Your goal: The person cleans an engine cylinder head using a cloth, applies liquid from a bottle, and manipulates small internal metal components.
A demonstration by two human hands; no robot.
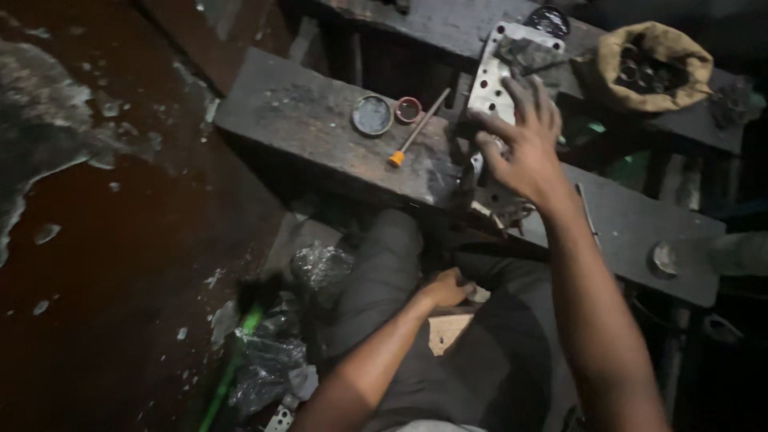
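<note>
We spread our right hand [524, 144], fingers wide, flat on the perforated metal plate [490, 80] to steady it on the workbench [320, 128], while our left hand [445, 288] rested curled, seemingly empty, in our lap.

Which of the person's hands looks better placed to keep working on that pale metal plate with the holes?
The right hand, probably. Its spread fingers already rest on the perforated metal plate on the dark workbench. The left hand sits low by the lap, well away from the plate.
</note>
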